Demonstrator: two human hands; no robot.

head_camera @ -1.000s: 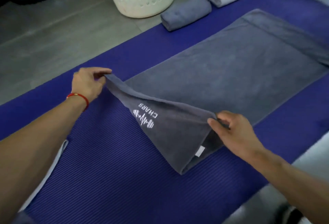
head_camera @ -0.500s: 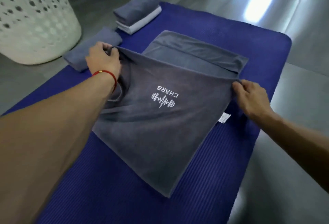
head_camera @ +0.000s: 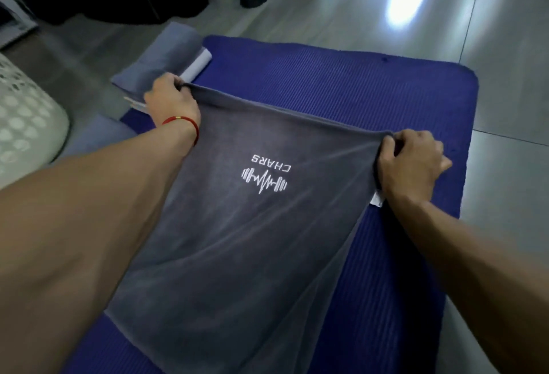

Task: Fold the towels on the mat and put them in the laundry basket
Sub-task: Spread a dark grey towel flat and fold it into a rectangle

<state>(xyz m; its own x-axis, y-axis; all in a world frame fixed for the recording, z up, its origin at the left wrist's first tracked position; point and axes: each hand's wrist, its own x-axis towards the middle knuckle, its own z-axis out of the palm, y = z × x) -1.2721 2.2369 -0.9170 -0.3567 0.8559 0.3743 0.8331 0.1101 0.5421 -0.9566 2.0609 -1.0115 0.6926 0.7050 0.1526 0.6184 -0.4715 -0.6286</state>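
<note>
Both hands pinch grey towel (head_camera: pixel 237 240) corners: left hand (head_camera: pixel 170 100), right hand (head_camera: pixel 411 159). Align carried edge square, lay flat on mat (head_camera: pixel 371 82).

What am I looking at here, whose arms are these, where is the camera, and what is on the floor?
There is no machine here: the arms belong to a person wearing a wide-angle camera on the head, looking forward and down. The left hand, with a red string bracelet, and the right hand each grip a corner of a grey towel with a white CHARS logo. It lies over a blue exercise mat on a tiled floor. At the far left sit folded towels, and a white perforated laundry basket.
</note>
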